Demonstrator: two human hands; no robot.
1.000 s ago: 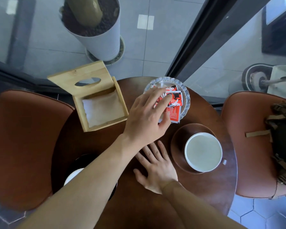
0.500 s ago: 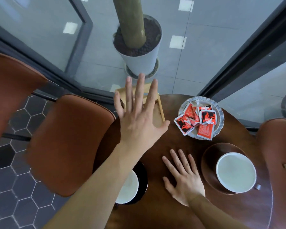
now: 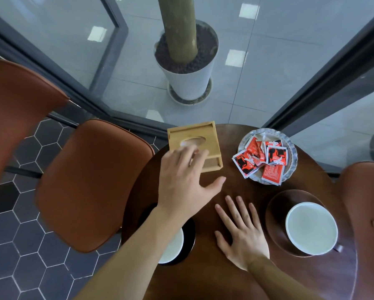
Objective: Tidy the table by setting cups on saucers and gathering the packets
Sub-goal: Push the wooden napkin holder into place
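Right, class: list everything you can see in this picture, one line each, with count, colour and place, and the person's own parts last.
Table: one, dark brown, round, centre.
Napkin box: one, pale wood, table's far edge.
Dish: one, clear glass, far right.
Packets: several, red, black and white, in the dish.
Cups: two, white; right cup on a brown saucer, left cup on a black saucer.
Chairs: three, brown, around the table.
Plant pot: one, white, beyond the glass.
Left hand: open, reaching over the box.
Right hand: flat on the table.
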